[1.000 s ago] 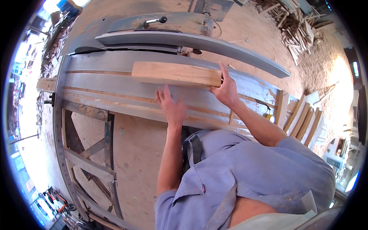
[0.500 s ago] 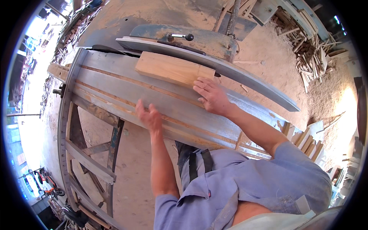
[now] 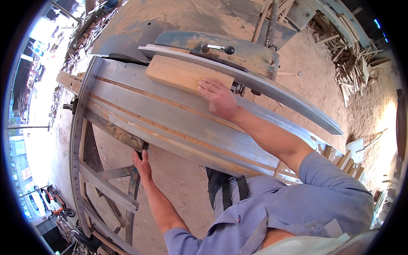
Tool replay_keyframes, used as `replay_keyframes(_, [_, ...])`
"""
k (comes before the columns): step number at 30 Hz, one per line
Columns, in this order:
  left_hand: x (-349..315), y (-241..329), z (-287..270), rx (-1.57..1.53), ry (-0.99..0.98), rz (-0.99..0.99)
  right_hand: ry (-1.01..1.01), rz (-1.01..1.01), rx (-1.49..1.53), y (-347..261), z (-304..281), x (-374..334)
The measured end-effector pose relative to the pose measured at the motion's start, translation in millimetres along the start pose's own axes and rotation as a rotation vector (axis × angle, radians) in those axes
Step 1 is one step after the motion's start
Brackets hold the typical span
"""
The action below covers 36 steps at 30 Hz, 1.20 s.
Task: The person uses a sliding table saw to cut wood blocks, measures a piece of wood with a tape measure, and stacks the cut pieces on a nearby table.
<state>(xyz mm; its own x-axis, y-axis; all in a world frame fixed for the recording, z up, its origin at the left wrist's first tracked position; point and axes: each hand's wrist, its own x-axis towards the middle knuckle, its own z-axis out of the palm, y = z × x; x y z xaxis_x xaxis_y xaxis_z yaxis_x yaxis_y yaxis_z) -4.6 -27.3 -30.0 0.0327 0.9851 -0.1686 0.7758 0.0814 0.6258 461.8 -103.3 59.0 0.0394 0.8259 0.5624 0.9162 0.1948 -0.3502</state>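
A pale, squared wooden block (image 3: 182, 72) lies on the grey metal machine table (image 3: 170, 106), with its long side along the metal fence (image 3: 293, 104). My right hand (image 3: 219, 97) grips the block near its right end, the fingers laid over its top and the palm at the near side. Beyond that end, a small metal part (image 3: 237, 88) shows beside the fence. Lower left, my left hand (image 3: 143, 165) is at the end of a dusty bar (image 3: 117, 132) under the table's near edge. Its thumb and fingers are apart, holding nothing I can see.
A metal rail (image 3: 76, 140) crosses the table's left end, joined to an open frame (image 3: 108, 189) below. A black-knobbed lever (image 3: 219, 49) stands behind the fence. Scrap wood (image 3: 350, 72) is heaped at the far right, and wooden strips (image 3: 346, 161) stand by the table's right end.
The wooden block has slid left along the fence with my right hand, uncovering the metal part. My left hand has moved from over the table down to the bar below its edge.
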Motion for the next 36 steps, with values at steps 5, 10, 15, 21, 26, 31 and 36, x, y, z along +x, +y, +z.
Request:
replay_keyframes(5, [10,10,-18,0.397,-0.178,0.067,-0.045,0.026,-0.027,-4,15,14])
replay_keyframes(10, [18,25,-7,0.522,-0.092,0.046,-0.083,-0.060,0.003,0,15,15])
replay_keyframes(15, [29,26,-3,0.496,-0.074,-0.072,-0.059,-0.031,0.073,-6,19,24])
replay_keyframes(21, [26,21,3,0.521,-0.049,-0.063,-0.039,-0.017,0.080,-9,28,34])
replay_keyframes(26, [22,23,6,0.544,-0.004,-0.040,-0.017,0.009,0.115,-10,31,40])
replay_keyframes(31, [28,30,7,0.611,-0.017,-0.106,-0.035,0.040,0.138,-12,42,44])
replay_keyframes(36, [33,34,9,0.642,-0.005,-0.152,-0.018,0.012,0.133,-6,51,50])
